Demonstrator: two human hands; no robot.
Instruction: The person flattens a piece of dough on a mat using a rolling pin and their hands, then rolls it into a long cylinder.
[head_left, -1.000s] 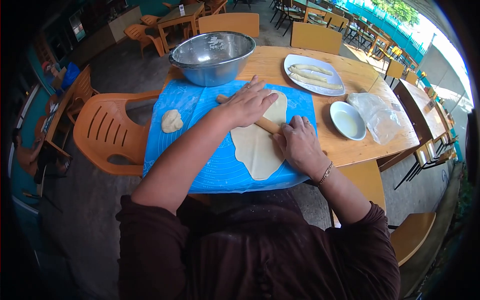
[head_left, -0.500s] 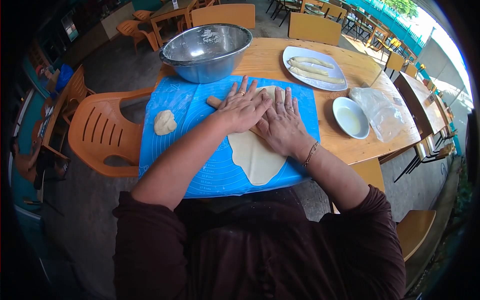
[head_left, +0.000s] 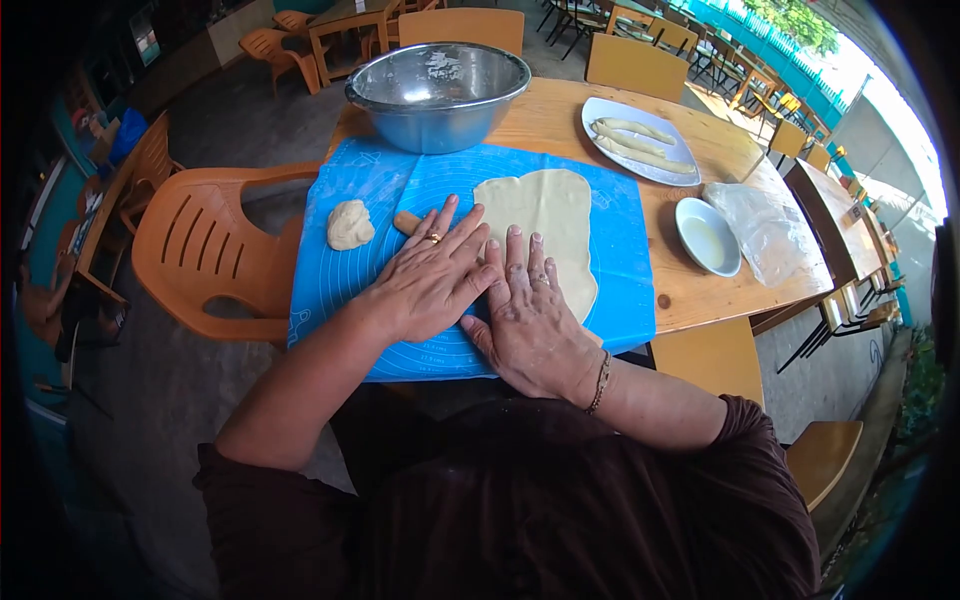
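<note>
Wooden table bearing a blue mat, as I watch remotely: at left a dough ball sits apart, presumably clear of the rolling path. Left hand and right hand lie spread flat, side by side, palms pressing the rolling pin, I judge for even pressure. Right of them, touching the right fingertips, the flattened dough sheet covers the mat's right half.
</note>
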